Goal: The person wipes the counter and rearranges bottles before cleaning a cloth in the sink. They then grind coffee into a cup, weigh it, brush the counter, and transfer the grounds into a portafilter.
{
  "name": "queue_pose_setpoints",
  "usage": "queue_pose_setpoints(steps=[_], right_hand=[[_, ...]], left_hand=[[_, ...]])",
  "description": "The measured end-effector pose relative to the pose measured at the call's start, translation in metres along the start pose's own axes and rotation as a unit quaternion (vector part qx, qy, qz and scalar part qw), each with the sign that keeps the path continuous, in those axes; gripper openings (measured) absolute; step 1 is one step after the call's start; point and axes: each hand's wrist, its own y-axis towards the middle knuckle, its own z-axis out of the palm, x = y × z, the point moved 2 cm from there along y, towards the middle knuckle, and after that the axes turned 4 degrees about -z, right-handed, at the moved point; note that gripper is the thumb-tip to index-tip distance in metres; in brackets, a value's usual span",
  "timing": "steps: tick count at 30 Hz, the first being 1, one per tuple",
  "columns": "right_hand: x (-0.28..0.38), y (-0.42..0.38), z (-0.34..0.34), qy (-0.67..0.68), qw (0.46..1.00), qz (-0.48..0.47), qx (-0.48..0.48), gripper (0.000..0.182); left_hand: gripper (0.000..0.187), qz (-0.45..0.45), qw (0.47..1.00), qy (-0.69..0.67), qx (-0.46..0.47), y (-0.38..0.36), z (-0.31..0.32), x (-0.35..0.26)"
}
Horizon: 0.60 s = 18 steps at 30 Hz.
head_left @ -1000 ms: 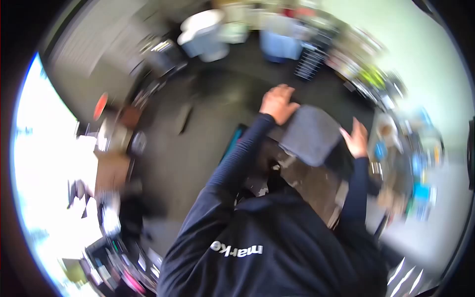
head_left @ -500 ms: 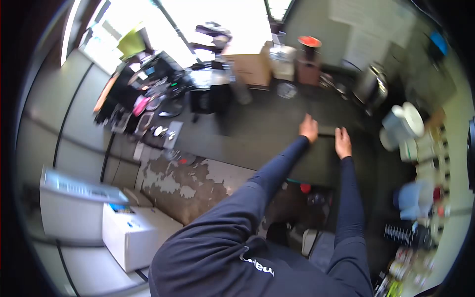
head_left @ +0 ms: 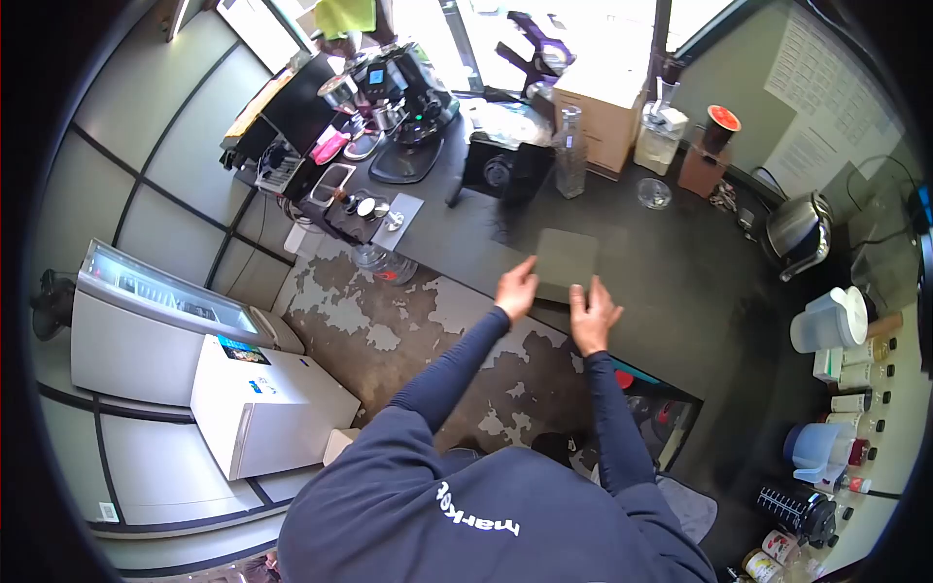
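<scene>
Left hand: The left hand (head_left: 516,290) is reaching over the front edge of the counter (head_left: 457,233), its fingertips lying at the left side of the dark slab (head_left: 567,260); whether they are pinching it, I cannot tell.
Right hand: The right hand (head_left: 593,317) is spreading its fingers at the slab's near right corner, thumb standing apart; firm contact is not showing clearly.
Dark slab: It is lying just beyond and between the two hands, its near end facing the person.
Beyond the hands: A clear bottle (head_left: 570,155) is standing upright beside a cardboard box (head_left: 600,121), with a small clear dish (head_left: 654,193) sitting farther right.
Right of the hands: A metal kettle (head_left: 799,231) is resting near the wall, and a lidded pitcher (head_left: 826,323) is standing nearer the person.
Left of the hands: A coffee grinder (head_left: 416,102) is standing at the far side, with a pink cloth (head_left: 329,145) lying near it.
Below the hands: The worn floor (head_left: 447,321) is showing patches of peeling paint, and a grey cloth (head_left: 688,507) is lying beside the right arm.
Lower left: A white fridge (head_left: 277,408) is standing well apart from both hands.
</scene>
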Motion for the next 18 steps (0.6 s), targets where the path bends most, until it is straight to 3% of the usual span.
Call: queue_pose_setpoints(steps=[3,5,8,9,12,15,18], right_hand=[[0.049,-0.006,0.089,-0.009,0.997,-0.043,0.061,0.083],[0.088,-0.005,0.125,-0.015,0.995,-0.031,0.094,0.086],[0.122,0.000,0.167,-0.032,0.997,-0.013,0.075,0.090],[0.129,0.001,0.176,-0.051,0.998,-0.015,0.046,0.088],[0.134,0.001,0.187,-0.108,0.994,0.002,-0.027,0.079],[0.124,-0.002,0.187,-0.128,0.989,-0.033,-0.061,0.073],[0.121,0.003,0.179,-0.119,0.991,-0.004,-0.055,0.063]], left_hand=[[0.049,-0.041,0.997,-0.063,-0.034,0.028,-0.085,0.063],[0.048,0.046,0.994,-0.079,-0.065,0.052,-0.128,0.086],[0.047,0.039,0.997,-0.066,-0.020,0.091,-0.168,0.100],[0.046,0.084,0.991,-0.101,-0.014,0.104,-0.170,0.109],[0.045,0.096,0.991,-0.095,0.008,0.123,-0.160,0.118],[0.042,0.132,0.987,-0.097,-0.002,0.112,-0.165,0.103],[0.044,0.122,0.985,-0.101,0.066,0.114,-0.175,0.101]])
